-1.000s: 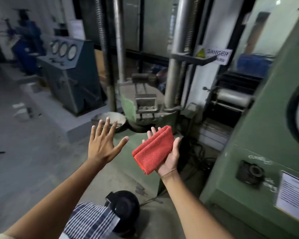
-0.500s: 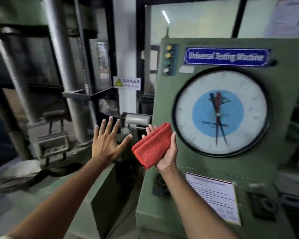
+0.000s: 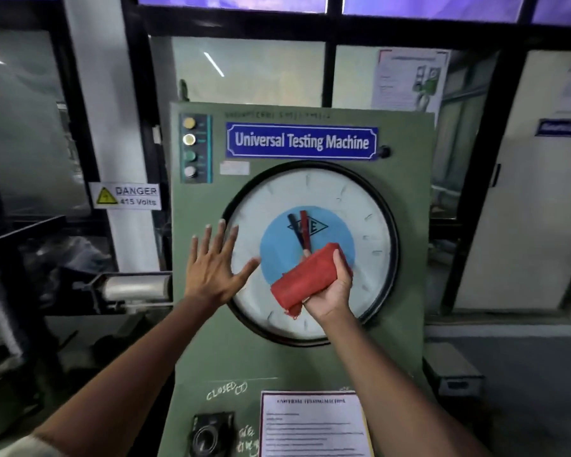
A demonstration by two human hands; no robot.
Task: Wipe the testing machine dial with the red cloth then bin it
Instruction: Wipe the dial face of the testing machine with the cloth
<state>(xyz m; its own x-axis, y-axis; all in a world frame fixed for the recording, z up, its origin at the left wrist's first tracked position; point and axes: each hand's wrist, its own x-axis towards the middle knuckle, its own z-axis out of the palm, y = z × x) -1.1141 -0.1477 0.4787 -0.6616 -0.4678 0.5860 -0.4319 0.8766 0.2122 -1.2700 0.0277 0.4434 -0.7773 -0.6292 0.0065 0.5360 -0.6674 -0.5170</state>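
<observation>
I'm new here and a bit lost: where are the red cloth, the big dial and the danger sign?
red cloth (image 3: 305, 279): head view, middle of the fold.
dial (image 3: 360, 206): head view, bare white face, upper right.
danger sign (image 3: 126, 196): head view, centre of the label.

- The green machine cabinet (image 3: 406, 199) carries everything here, standing upright and facing the viewer.
- Its round dial (image 3: 360, 206) sits at the panel's centre.
- A blue nameplate (image 3: 301, 141) is at 12 o'clock from the dial.
- A column of indicator lamps (image 3: 189, 148) is at 10 o'clock.
- A printed sheet (image 3: 312, 423) is at 6 o'clock.
</observation>
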